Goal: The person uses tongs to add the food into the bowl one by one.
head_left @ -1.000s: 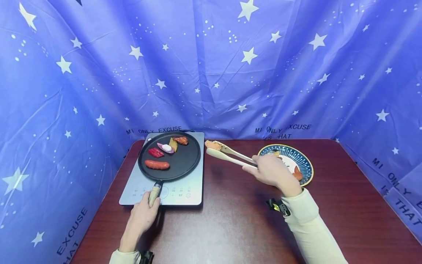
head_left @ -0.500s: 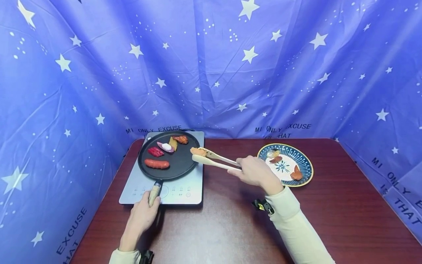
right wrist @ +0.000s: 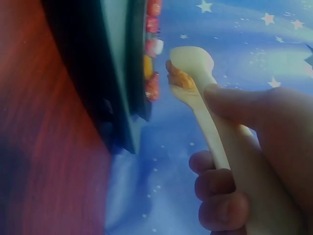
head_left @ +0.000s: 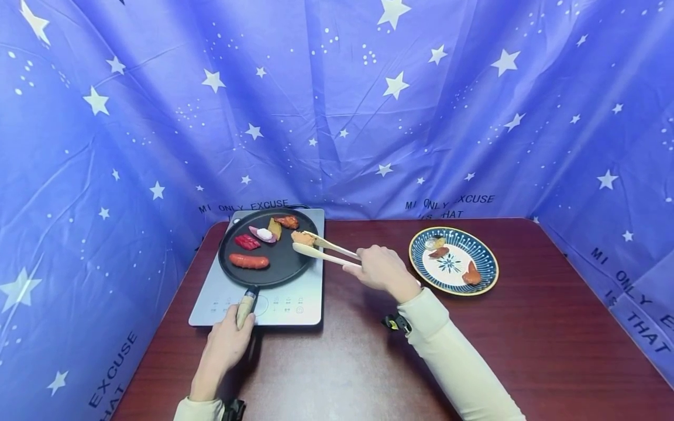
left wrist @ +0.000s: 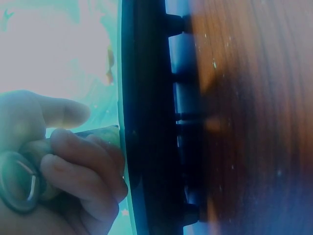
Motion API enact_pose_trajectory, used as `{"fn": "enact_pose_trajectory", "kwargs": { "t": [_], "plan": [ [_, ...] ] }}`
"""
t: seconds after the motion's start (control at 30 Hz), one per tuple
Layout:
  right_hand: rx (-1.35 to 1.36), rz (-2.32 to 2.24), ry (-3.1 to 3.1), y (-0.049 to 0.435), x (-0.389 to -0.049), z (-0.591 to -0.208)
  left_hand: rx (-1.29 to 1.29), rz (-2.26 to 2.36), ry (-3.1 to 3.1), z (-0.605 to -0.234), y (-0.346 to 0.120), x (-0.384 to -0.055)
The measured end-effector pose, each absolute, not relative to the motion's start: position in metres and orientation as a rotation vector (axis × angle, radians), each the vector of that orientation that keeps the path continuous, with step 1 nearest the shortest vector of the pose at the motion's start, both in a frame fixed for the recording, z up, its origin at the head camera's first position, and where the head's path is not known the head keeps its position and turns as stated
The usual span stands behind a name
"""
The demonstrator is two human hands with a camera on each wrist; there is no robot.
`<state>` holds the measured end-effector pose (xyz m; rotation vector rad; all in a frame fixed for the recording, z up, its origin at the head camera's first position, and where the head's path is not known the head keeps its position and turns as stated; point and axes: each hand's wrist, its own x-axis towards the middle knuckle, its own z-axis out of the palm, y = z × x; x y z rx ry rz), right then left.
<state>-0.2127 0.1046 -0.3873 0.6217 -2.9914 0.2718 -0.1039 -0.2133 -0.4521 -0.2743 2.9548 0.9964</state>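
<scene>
My left hand (head_left: 227,344) grips the wooden handle (head_left: 245,310) of a round black frying pan (head_left: 284,266). In the left wrist view its fingers (left wrist: 83,171) curl round that handle. My right hand (head_left: 383,269) holds pale tongs (head_left: 329,252), which pinch an orange-brown fried piece (right wrist: 181,78) over the pan's right side. Whether the piece touches the pan I cannot tell. In the pan lie a red sausage (head_left: 248,261), a red scored piece (head_left: 247,241), a purple-and-white piece (head_left: 263,234), a yellow piece (head_left: 275,228) and a browned drumstick-like piece (head_left: 287,221).
Under the pan is a silver induction cooker (head_left: 210,292) on the dark red wooden table (head_left: 337,362). A blue-patterned plate (head_left: 487,257) at the right bears a few food pieces (head_left: 471,273). A blue star-printed cloth (head_left: 337,117) stands round the table's back and sides.
My right hand has moved left, carrying the tongs and fried piece from beside the cooker to over the pan. The plate has come into full view. My left hand stays on the handle.
</scene>
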Motion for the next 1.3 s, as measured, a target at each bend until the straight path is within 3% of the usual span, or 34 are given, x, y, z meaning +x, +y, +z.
{"fn": "enact_pose_trajectory", "kwargs": {
  "t": [1.3],
  "plan": [
    [0.496,0.208,-3.092,0.063,-0.252,-0.409,-0.28,1.007,2.967,-0.456,-0.214,-0.105]
  ]
}}
